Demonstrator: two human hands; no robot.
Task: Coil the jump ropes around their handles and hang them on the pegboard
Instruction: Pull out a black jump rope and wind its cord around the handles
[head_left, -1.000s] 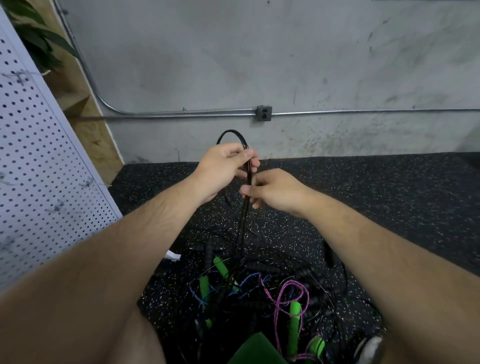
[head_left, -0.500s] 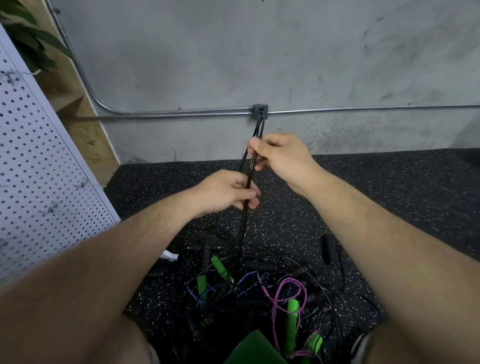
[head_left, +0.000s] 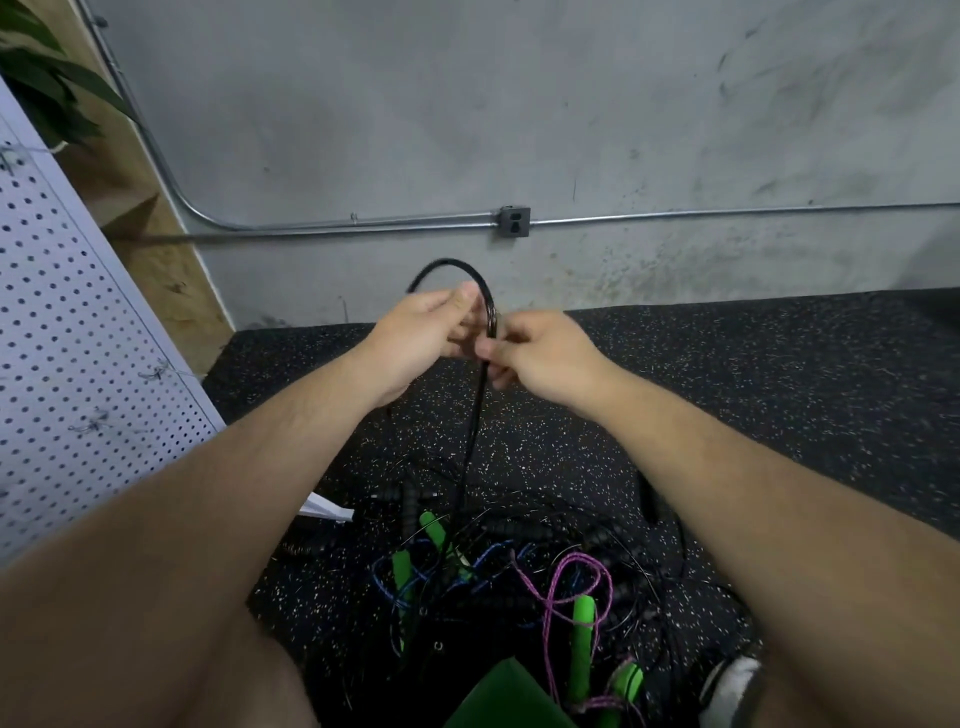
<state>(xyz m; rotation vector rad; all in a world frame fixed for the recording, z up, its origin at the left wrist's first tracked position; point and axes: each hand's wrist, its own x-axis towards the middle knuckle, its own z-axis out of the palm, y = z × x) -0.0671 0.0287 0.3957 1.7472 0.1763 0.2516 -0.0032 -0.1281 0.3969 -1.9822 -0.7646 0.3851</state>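
A black jump rope (head_left: 474, 415) runs up from the pile on the floor into both hands and arches in a loop above them. My left hand (head_left: 415, 338) grips the rope's gathered strands, thumb on top. My right hand (head_left: 540, 353) pinches the same rope just beside it, fingers curled. Below lies a tangled pile of jump ropes (head_left: 498, 571): black ribbed handles, green handles (head_left: 582, 644), a blue cord and a purple cord (head_left: 566, 587). The white pegboard (head_left: 78, 364) stands at the left.
Black speckled rubber flooring (head_left: 779, 389) spreads to the right. A grey concrete wall with a metal conduit and outlet box (head_left: 514, 222) is ahead. A plant (head_left: 47, 88) and a wooden panel sit at the far left. A shoe (head_left: 732, 691) shows at the bottom right.
My right hand has come down from its raised position to meet my left hand, which has risen. The black rope now forms a loop above both hands.
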